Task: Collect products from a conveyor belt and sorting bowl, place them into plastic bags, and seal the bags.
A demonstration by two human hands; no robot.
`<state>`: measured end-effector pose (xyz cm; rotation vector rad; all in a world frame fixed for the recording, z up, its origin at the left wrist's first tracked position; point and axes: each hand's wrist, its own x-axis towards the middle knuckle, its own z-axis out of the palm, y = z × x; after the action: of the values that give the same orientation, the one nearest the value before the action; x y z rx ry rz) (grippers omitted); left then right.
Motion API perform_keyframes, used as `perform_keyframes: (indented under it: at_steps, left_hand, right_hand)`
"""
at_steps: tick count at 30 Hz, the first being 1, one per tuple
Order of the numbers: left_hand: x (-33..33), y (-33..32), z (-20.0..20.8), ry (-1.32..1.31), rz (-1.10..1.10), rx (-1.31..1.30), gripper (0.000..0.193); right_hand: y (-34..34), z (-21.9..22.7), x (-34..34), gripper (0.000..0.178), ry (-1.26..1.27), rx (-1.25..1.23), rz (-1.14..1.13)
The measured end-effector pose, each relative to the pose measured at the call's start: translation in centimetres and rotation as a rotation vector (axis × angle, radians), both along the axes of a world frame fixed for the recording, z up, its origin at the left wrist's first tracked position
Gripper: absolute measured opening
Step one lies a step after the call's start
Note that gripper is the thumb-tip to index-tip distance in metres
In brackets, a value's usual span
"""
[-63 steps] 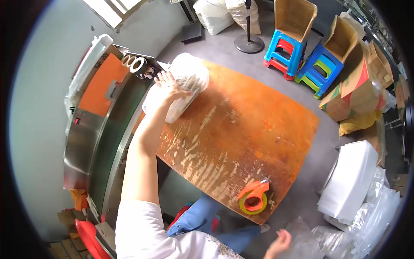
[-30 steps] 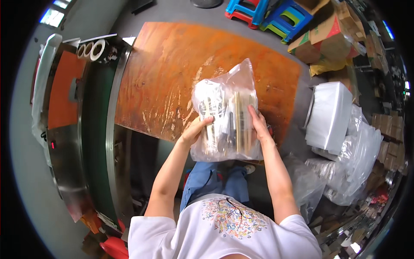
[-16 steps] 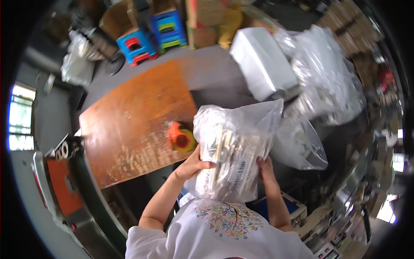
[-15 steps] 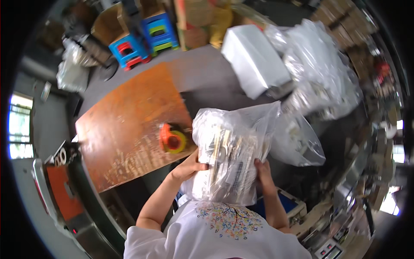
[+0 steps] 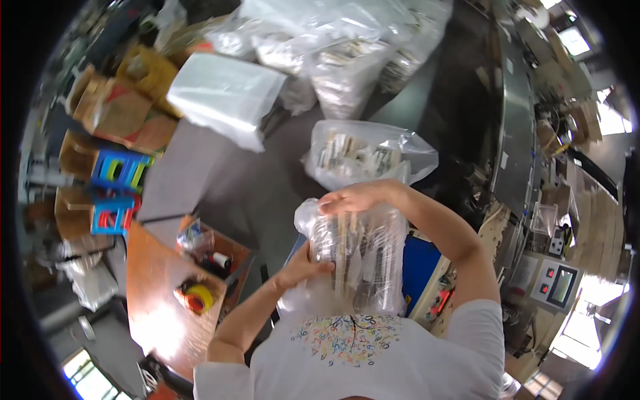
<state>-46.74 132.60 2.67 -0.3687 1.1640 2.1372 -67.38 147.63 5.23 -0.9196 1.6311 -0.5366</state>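
Observation:
Against my front stands a clear plastic bag [image 5: 360, 260] packed with long, thin, light and dark pieces whose kind I cannot make out. My left hand [image 5: 303, 268] grips the bag's left side, with the thumb across its front. Over the bag's upper edge lies my right hand [image 5: 360, 195], fingers stretched out flat toward the left and pressing on the folded plastic. Just beyond it, a second clear bag [image 5: 357, 157] of similar pieces rests on the dark table [image 5: 247, 180].
A white plastic-wrapped block [image 5: 223, 93] and several filled clear bags [image 5: 347, 67] sit farther back. An orange and yellow tape dispenser [image 5: 197, 297] lies on the brown board [image 5: 157, 280] at left. At right are a blue panel [image 5: 419, 270] and a display unit [image 5: 557, 283].
My view has swung to the right. My right hand has gone from the bag's right side up over its top, and the loose upper plastic is now folded down. My left hand keeps its hold.

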Motion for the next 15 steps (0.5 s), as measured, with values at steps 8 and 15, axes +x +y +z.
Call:
perform_keyframes:
  at_steps: [8, 15]
  left_hand:
    - [-13.8, 1.7, -9.1, -0.413, 0.011, -0.114, 0.061]
    - [-31.4, 8.4, -19.1, -0.636, -0.357, -0.221, 0.047]
  right_hand:
    - [20.4, -20.0, -5.0, 0.074, 1.025, 0.837, -1.261]
    - [28.2, -33.4, -2.4, 0.056, 0.556, 0.774, -1.721]
